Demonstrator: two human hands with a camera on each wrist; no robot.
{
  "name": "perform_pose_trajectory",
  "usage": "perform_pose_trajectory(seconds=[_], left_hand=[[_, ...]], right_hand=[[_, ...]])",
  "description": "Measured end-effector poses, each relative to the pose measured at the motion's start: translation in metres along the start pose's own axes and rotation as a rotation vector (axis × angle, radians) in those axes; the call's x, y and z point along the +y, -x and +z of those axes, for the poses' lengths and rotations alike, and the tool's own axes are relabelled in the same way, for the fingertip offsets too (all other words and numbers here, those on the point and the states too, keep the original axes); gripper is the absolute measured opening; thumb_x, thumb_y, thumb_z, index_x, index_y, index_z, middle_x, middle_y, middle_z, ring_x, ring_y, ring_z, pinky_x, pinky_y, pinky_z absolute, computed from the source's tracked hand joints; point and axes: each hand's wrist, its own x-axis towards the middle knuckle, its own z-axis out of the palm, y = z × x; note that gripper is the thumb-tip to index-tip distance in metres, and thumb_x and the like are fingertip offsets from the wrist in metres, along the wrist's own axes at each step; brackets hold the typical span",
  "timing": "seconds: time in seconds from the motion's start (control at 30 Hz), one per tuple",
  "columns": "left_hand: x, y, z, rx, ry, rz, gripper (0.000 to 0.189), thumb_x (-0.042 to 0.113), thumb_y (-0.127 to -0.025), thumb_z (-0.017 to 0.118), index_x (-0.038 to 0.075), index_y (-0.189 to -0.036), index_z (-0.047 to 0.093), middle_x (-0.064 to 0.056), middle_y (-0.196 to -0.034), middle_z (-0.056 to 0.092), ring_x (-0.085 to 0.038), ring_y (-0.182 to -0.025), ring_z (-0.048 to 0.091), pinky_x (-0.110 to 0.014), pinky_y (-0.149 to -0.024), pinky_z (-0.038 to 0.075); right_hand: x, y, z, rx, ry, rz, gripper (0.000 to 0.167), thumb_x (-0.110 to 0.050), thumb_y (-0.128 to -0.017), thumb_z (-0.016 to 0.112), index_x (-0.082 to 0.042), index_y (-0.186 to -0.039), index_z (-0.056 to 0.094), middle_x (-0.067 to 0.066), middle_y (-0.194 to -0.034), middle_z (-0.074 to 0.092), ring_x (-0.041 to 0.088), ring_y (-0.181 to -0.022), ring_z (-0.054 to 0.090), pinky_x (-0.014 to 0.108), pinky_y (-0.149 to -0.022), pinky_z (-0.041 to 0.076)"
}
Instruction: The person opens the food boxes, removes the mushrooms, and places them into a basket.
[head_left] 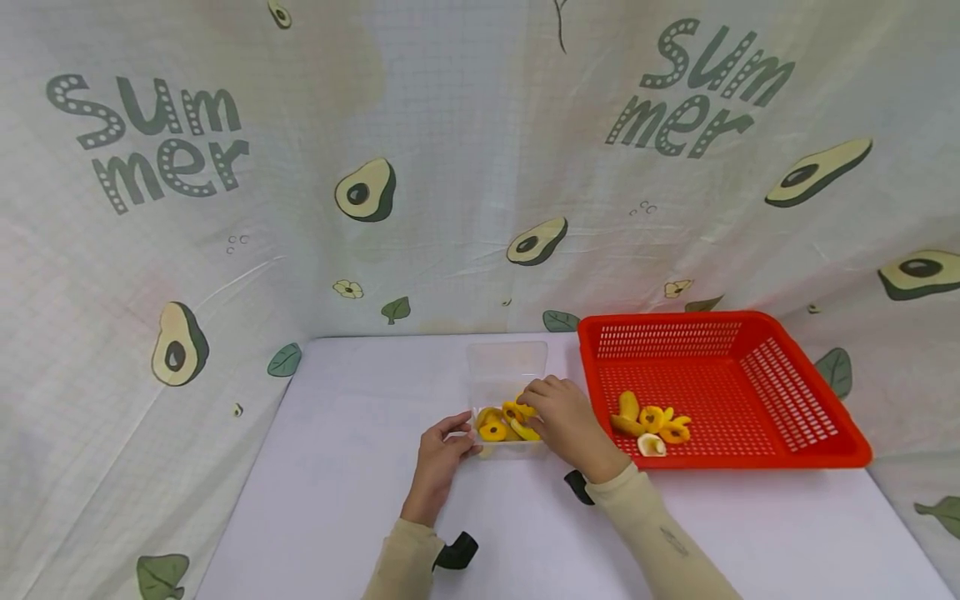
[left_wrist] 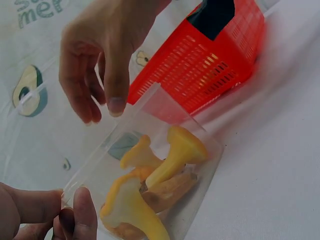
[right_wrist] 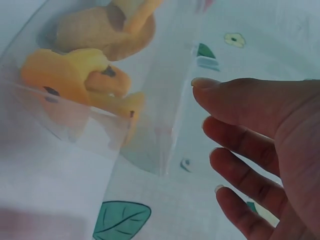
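Note:
A clear plastic box [head_left: 513, 451] stands on the table with its clear lid [head_left: 507, 358] raised at the back. Inside lie several yellow, chanterelle-like mushrooms [left_wrist: 182, 147] and brownish pieces [left_wrist: 170, 194]. My left hand [head_left: 438, 467] pinches the box's side rim between thumb and finger, as the left wrist view shows. Over the box's right side is my right hand [head_left: 570, 421], its fingers loosely bent and apart. In the right wrist view nothing sits between the thumb and fingers of that hand [right_wrist: 260, 145].
A red perforated basket [head_left: 750, 450] stands at the right, close to my right forearm. In its left front corner lie several more yellow mushrooms [head_left: 651, 418] and a whitish cup-shaped piece [head_left: 651, 445]. A printed curtain [head_left: 450, 167] hangs behind the white table [head_left: 337, 467].

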Motion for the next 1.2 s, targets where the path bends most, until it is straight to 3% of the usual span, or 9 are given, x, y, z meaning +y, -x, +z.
perform_pose_trajectory(seconds=[0.27, 0.73, 0.97, 1.2], left_hand=[[-0.002, -0.002, -0.001, 0.004, -0.014, 0.002, 0.044, -0.01, -0.098, 0.065, -0.012, -0.141, 0.059, -0.016, -0.115, 0.058, -0.014, -0.084, 0.065, -0.026, -0.08, 0.066], [0.001, 0.0, 0.0, -0.005, -0.011, 0.002, 0.045, -0.008, -0.098, 0.066, -0.013, -0.142, 0.057, -0.014, -0.116, 0.058, -0.013, -0.085, 0.064, -0.027, -0.081, 0.066], [0.0, -0.001, 0.0, 0.004, -0.018, 0.0, 0.044, -0.008, -0.098, 0.066, -0.012, -0.141, 0.059, -0.014, -0.115, 0.058, -0.014, -0.085, 0.065, -0.027, -0.08, 0.066], [-0.001, -0.002, 0.001, 0.019, -0.017, -0.013, 0.042, -0.009, -0.097, 0.066, -0.011, -0.139, 0.061, -0.015, -0.115, 0.058, -0.015, -0.085, 0.064, -0.026, -0.08, 0.066]], right_hand=[[0.001, -0.006, 0.008, -0.058, 0.059, 0.019, 0.031, -0.011, -0.078, 0.095, -0.01, -0.106, 0.081, 0.005, -0.107, 0.075, 0.026, -0.101, 0.064, 0.042, -0.095, 0.057], [0.006, -0.012, 0.02, -0.086, 0.152, 0.019, 0.03, -0.014, -0.076, 0.097, -0.012, -0.102, 0.081, 0.004, -0.102, 0.076, 0.025, -0.097, 0.063, 0.041, -0.092, 0.057], [0.008, -0.014, 0.024, -0.075, 0.16, 0.021, 0.03, -0.013, -0.075, 0.097, -0.012, -0.1, 0.08, 0.004, -0.1, 0.076, 0.026, -0.096, 0.064, 0.041, -0.088, 0.057], [0.008, -0.017, 0.026, -0.124, 0.176, 0.064, 0.031, -0.016, -0.077, 0.096, -0.013, -0.104, 0.081, 0.004, -0.104, 0.077, 0.025, -0.097, 0.064, 0.041, -0.09, 0.058]])
